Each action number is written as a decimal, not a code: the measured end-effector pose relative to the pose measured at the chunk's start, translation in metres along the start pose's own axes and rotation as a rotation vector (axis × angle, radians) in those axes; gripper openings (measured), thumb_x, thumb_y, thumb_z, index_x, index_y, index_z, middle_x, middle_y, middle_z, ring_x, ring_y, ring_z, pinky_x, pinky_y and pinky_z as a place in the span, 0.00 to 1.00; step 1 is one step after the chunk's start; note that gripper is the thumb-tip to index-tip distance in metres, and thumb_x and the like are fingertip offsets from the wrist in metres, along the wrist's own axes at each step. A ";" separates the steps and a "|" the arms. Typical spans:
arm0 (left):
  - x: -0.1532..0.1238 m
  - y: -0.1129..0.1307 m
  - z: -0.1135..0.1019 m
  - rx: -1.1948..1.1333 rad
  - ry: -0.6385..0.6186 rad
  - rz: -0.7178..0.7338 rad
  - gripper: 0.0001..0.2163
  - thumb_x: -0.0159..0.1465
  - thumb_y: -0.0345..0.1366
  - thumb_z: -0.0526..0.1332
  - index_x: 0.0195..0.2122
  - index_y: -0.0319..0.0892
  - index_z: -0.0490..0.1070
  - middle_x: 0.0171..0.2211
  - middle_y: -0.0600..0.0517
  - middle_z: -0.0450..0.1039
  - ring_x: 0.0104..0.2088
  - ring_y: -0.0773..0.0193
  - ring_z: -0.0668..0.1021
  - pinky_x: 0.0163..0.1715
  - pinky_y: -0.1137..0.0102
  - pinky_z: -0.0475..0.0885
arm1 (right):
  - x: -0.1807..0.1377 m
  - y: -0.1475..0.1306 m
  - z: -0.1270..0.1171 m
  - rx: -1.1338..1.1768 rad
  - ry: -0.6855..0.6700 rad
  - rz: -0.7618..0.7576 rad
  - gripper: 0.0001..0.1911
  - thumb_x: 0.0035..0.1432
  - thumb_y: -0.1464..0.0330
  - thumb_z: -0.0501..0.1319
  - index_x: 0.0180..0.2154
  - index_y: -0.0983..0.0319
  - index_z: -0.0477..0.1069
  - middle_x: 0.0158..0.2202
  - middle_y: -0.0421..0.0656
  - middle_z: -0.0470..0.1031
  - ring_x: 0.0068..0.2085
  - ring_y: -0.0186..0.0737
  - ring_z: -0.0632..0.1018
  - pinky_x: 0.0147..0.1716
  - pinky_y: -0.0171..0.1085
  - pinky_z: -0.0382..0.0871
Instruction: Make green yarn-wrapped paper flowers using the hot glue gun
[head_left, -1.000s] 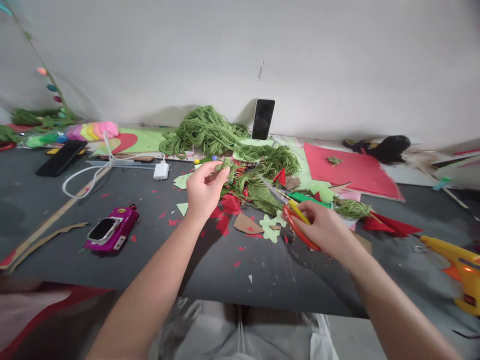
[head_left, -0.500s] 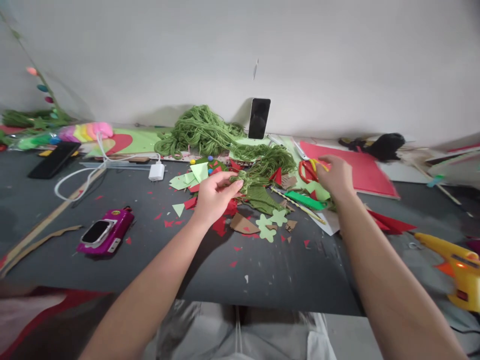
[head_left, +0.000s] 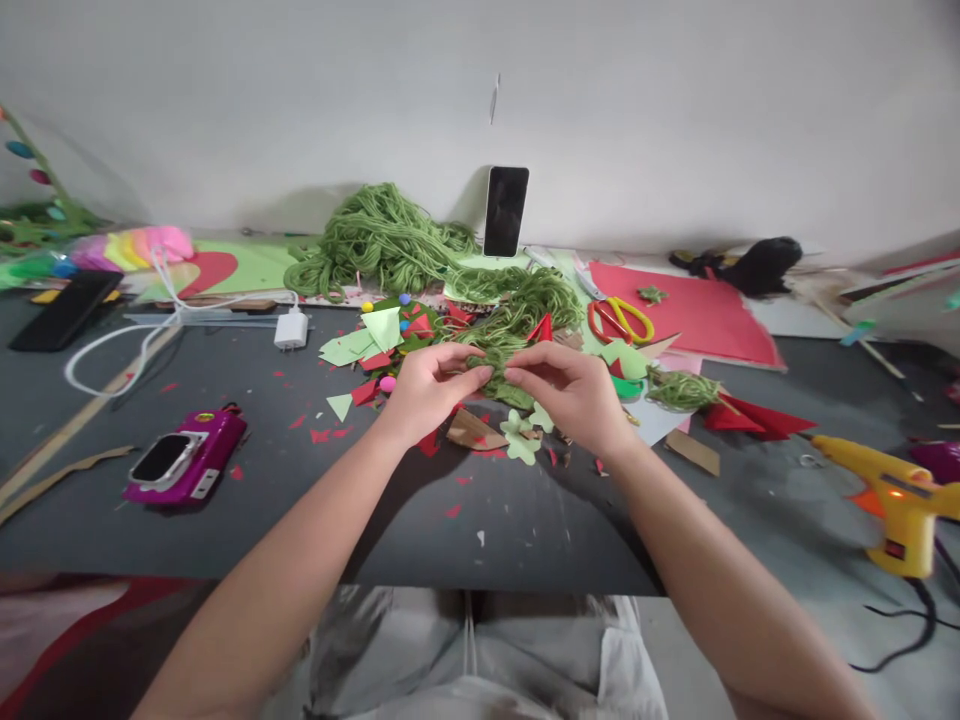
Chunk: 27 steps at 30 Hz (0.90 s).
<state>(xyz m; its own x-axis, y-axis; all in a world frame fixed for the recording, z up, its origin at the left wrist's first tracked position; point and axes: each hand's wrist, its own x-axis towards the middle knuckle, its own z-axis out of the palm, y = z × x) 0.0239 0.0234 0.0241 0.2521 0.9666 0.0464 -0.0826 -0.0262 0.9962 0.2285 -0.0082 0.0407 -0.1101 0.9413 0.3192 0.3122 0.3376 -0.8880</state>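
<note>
Above the tabletop (head_left: 450, 520), the left hand (head_left: 424, 390) and right hand (head_left: 574, 395) both pinch a small green yarn tuft (head_left: 495, 362) with closed fingertips. Moments ago the right hand was back at the scissors (head_left: 619, 320), which now lie alone.

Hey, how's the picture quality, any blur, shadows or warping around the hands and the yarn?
Head view: soft, even light, no glare; left hand and right hand on the green yarn look sharp; the left forearm throws a soft shadow on the dark table; the table's edges bow from the wide lens; the yellow glue gun at the right edge is smeared.
</note>
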 end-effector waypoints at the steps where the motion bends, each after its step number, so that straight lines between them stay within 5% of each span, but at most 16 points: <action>1: 0.000 0.000 0.000 0.008 -0.025 -0.024 0.13 0.55 0.39 0.77 0.40 0.42 0.82 0.28 0.53 0.79 0.29 0.64 0.82 0.33 0.66 0.85 | 0.000 0.000 -0.001 -0.019 0.000 -0.036 0.09 0.63 0.59 0.69 0.37 0.58 0.82 0.38 0.44 0.82 0.40 0.43 0.81 0.43 0.43 0.78; 6: -0.002 0.001 -0.002 0.072 -0.172 -0.134 0.13 0.56 0.40 0.77 0.40 0.42 0.83 0.28 0.51 0.80 0.28 0.63 0.82 0.30 0.68 0.83 | 0.000 0.003 -0.005 -0.121 -0.053 -0.183 0.04 0.62 0.64 0.70 0.37 0.56 0.84 0.42 0.45 0.80 0.44 0.43 0.80 0.44 0.43 0.77; 16: -0.004 0.008 -0.009 -0.049 -0.326 -0.291 0.17 0.60 0.46 0.75 0.45 0.40 0.83 0.41 0.48 0.80 0.40 0.65 0.81 0.39 0.70 0.80 | -0.001 0.014 -0.007 -0.058 -0.183 -0.094 0.04 0.62 0.65 0.70 0.38 0.57 0.83 0.42 0.45 0.81 0.44 0.43 0.81 0.42 0.42 0.76; 22: -0.005 0.007 -0.013 -0.006 -0.395 -0.257 0.19 0.61 0.38 0.73 0.54 0.43 0.80 0.40 0.49 0.80 0.38 0.65 0.81 0.41 0.69 0.78 | -0.001 0.015 -0.008 -0.053 -0.130 -0.057 0.09 0.60 0.63 0.73 0.37 0.59 0.77 0.38 0.43 0.79 0.38 0.41 0.79 0.39 0.42 0.75; 27: -0.005 0.008 -0.010 0.121 -0.380 -0.192 0.25 0.60 0.42 0.74 0.58 0.43 0.78 0.50 0.45 0.80 0.47 0.56 0.81 0.46 0.63 0.78 | -0.001 0.015 -0.005 -0.116 -0.090 -0.108 0.08 0.60 0.64 0.73 0.33 0.60 0.77 0.34 0.42 0.76 0.34 0.37 0.75 0.34 0.39 0.69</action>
<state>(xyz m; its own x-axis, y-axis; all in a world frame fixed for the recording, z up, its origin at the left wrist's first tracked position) 0.0125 0.0212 0.0308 0.5901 0.7953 -0.1390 0.1082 0.0927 0.9898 0.2381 -0.0043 0.0292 -0.2316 0.8976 0.3750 0.4002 0.4393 -0.8043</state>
